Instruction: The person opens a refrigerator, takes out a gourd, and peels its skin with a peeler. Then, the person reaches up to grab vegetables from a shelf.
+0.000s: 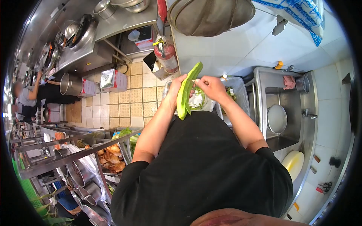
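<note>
A long green gourd [185, 94], with lighter strips along its side, is in my left hand [175, 89], whose fingers wrap round its middle from the left. My right hand [211, 87] is at the gourd's right side with thumb and fingers pinched together; what they hold is too small to make out. Below both hands is a container lined with pale plastic [196, 101], with green strips in it. To the right, a grey plastic bin [239, 90] holds green pieces, partly hidden by my right forearm.
A steel sink [294, 128] with a round pan [277, 119] is on the right. A fire extinguisher [166, 56] stands ahead on the left. A metal rack [75, 152] with trays and pots is at the left. A person [28, 94] stands far left.
</note>
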Demonstrator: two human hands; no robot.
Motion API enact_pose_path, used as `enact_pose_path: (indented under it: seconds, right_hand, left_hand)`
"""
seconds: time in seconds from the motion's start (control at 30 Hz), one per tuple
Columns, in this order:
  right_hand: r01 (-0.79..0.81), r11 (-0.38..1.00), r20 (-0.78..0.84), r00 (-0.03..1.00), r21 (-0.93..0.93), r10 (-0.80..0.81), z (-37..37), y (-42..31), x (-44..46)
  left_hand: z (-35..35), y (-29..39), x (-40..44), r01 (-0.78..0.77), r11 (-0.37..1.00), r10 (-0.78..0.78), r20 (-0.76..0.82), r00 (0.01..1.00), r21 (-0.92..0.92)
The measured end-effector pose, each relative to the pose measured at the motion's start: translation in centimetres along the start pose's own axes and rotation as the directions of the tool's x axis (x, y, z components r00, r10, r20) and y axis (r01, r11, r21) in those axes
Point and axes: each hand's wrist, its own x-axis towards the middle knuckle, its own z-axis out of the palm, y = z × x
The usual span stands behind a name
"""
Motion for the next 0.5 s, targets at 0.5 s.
enact_pose_path:
  seconds: [0.5]
  right_hand:
    - [0.119,0.993,0.196,0.974,-0.006,-0.115,0.9,-2.5,-2.4]
  left_hand:
    - [-0.6,0.7,1.5,-0.105,0.992,0.107,-0.030,0.994,0.073]
